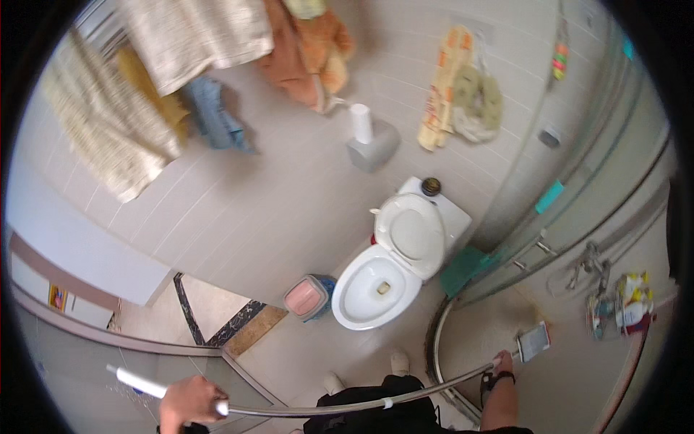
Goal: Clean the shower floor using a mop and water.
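A long-handled cleaning tool (332,411) lies across in front of my body, its metal pole bent into a curve by the lens. My left hand (194,401) is closed round the pole by its white grip. Farther along, my right hand (504,363), with a dark band at the wrist, grips the pole close to its flat rectangular head (533,341). That head is pale grey; whether it is a mop or a squeegee I cannot tell. Ahead of me stands a white toilet (361,316) with its lid raised and something yellowish in the bowl.
A bin (305,298) with a pink top stands left of the toilet, and a small dark jar (431,186) sits on its tank. Glass shower panels (578,195) curve along the right. Towels (195,36) hang upper left; a shower rack with bottles (633,307) is far right.
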A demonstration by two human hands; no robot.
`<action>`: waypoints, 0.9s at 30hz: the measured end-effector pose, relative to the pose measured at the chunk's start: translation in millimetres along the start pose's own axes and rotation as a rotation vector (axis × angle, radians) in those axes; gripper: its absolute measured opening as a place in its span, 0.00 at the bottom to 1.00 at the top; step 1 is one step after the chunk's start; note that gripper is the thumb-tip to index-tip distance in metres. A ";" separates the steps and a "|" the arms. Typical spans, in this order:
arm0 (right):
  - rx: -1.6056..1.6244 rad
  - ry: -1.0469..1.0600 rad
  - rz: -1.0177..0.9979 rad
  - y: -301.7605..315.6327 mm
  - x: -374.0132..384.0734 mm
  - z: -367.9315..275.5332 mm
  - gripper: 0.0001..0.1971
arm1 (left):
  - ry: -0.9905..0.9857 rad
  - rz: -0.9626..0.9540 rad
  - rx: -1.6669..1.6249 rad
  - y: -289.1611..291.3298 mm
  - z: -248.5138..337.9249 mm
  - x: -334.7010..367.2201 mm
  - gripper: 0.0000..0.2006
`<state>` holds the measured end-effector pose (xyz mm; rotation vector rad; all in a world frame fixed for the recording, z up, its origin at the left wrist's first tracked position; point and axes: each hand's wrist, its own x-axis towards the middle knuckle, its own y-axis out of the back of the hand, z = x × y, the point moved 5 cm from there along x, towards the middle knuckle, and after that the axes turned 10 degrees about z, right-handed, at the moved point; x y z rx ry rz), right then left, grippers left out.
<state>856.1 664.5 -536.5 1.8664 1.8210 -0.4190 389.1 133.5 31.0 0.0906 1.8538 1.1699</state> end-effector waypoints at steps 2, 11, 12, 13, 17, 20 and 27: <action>-0.129 -0.057 -0.006 -31.7 -18.9 0.3 0.11 | -0.042 0.014 -0.085 -14.0 -0.5 10.6 0.12; -1.042 0.683 -0.268 -182.0 -180.9 3.4 0.16 | -0.210 0.322 -0.324 -124.5 -32.8 85.1 0.08; -1.070 0.645 -0.263 -195.4 -196.4 8.6 0.17 | -0.219 0.376 -0.321 -137.8 -43.1 89.2 0.08; -1.099 0.611 -0.265 -209.8 -213.7 16.1 0.17 | -0.215 0.360 -0.367 -151.5 -58.2 93.1 0.08; -1.170 0.634 -0.297 -215.8 -226.8 66.9 0.15 | -0.304 0.601 -0.480 -164.7 -115.3 92.9 0.06; -1.150 0.473 -0.440 -255.6 -287.2 73.3 0.15 | -0.285 0.507 -0.452 -174.4 -143.6 90.7 0.06; -1.406 0.426 -0.409 -322.0 -413.0 93.8 0.22 | -0.205 0.646 -0.383 -209.8 -200.5 101.1 0.09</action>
